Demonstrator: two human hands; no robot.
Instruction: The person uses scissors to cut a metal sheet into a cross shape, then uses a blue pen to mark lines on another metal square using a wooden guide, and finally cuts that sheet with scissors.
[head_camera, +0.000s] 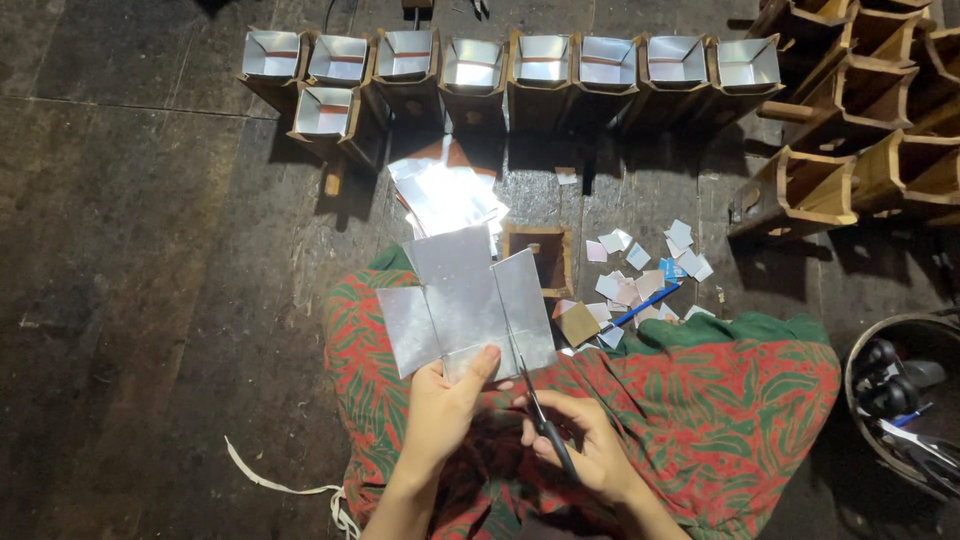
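Your left hand (440, 410) pinches the silver sheet (465, 300) at its near edge, thumb on top. Your right hand (585, 445) is closed on the scissors (535, 405), blades running toward 11 o'clock into the sheet along a fold line. Paper scraps (645, 270) lie at 2 o'clock.

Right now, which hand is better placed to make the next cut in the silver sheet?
Right hand: it holds the scissors, blades at the sheet. Left hand only pinches the sheet's edge.
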